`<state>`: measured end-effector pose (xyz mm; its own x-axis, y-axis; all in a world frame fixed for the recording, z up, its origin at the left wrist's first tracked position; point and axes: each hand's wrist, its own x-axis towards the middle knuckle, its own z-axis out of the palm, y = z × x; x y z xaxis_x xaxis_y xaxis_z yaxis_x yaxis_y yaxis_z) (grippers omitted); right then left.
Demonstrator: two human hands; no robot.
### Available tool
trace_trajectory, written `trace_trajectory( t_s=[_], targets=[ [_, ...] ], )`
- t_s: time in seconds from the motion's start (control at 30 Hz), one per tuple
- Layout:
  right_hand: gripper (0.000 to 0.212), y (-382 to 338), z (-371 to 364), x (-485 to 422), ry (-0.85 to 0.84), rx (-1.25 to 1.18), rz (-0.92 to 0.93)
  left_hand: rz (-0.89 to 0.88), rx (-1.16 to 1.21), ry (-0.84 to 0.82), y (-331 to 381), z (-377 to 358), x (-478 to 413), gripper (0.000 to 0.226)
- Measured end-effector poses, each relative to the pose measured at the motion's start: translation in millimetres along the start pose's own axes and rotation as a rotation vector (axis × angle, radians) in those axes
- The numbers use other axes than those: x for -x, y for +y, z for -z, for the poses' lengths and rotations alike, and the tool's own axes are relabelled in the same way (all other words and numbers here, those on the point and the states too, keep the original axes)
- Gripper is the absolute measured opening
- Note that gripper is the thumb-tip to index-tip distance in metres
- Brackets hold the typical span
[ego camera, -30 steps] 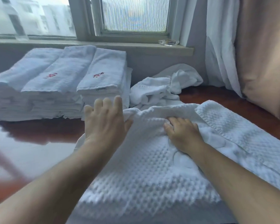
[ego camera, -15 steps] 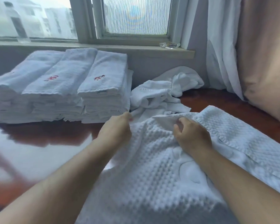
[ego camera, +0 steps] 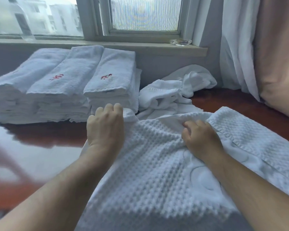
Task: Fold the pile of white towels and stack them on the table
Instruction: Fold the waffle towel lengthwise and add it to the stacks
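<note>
At centre frame, a left hand [ego camera: 107, 129] and a right hand [ego camera: 201, 139], fingers curled, each pinch the far edge of a white waffle-weave towel [ego camera: 150, 177] spread across the glossy wooden table [ego camera: 45, 139]. Folded towel stacks [ego camera: 63, 84] fill the upper left; unfolded towels [ego camera: 172, 94] lie behind.

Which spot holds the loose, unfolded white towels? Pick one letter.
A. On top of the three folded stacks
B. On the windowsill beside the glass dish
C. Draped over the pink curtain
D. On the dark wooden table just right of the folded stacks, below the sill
D: the crumpled heap of unfolded white towels lies on the dark wooden table, right of the folded white towel stacks.
</note>
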<state>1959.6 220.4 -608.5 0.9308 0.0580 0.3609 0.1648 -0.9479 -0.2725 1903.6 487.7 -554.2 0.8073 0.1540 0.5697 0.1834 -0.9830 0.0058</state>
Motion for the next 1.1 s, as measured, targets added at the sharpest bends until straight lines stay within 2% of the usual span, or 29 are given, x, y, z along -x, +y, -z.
trace_trajectory(
  t_s=[0.1,0.17,0.23,0.3,0.37,0.43,0.5,0.57,0.63,0.7,0.83,0.9,0.93,1.0,1.03,1.1],
  targets=[
    [0.04,0,-2,0,-0.026,0.075,-0.001,0.009,0.047,0.019,7,4,3,0.028],
    [0.044,1,-1,-1,-0.07,0.107,-0.02,0.037,0.183,0.05,8,5,4,0.035],
    [0.05,1,0,-1,-0.118,0.124,-0.045,0.119,0.349,0.075,-1,5,1,0.052],
    [0.056,1,1,-1,-0.153,0.126,-0.07,0.225,0.458,0.023,-16,4,-5,0.063],
    [0.055,1,1,-2,-0.157,0.131,-0.064,0.3,0.431,-0.027,-28,2,-8,0.062],
    [0.052,1,2,-3,-0.189,0.093,0.021,0.199,0.271,-0.048,-27,1,-2,0.065],
    [0.059,-2,4,-1,-0.273,0.008,0.154,-0.046,0.227,-0.064,-16,-3,11,0.066],
    [0.065,-5,4,-1,-0.329,-0.024,0.213,-0.161,0.278,-0.247,-1,-14,23,0.06],
    [0.058,-6,5,0,-0.337,-0.004,0.21,-0.152,0.291,-0.519,9,-29,33,0.066],
    [0.05,-7,6,3,-0.285,0.008,0.153,-0.15,0.278,-0.646,13,-37,39,0.073],
    [0.065,-7,8,6,-0.132,0.193,-0.215,-0.121,0.224,-0.692,16,-32,40,0.074],
    [0.073,-2,11,6,-0.144,0.222,-0.417,-0.093,0.179,-0.67,27,-24,36,0.067],
    [0.075,2,14,6,-0.141,0.197,-0.473,-0.136,0.166,-0.614,37,-21,32,0.058],
    [0.069,10,20,9,-0.126,0.143,-0.476,-0.296,0.275,-0.5,67,-19,22,0.045],
    [0.062,16,24,11,-0.116,0.126,-0.448,-0.351,0.378,-0.5,84,-19,19,0.047],
    [0.054,35,32,13,-0.099,0.141,-0.451,-0.351,0.457,-0.608,115,-24,17,0.053]
  ],
)
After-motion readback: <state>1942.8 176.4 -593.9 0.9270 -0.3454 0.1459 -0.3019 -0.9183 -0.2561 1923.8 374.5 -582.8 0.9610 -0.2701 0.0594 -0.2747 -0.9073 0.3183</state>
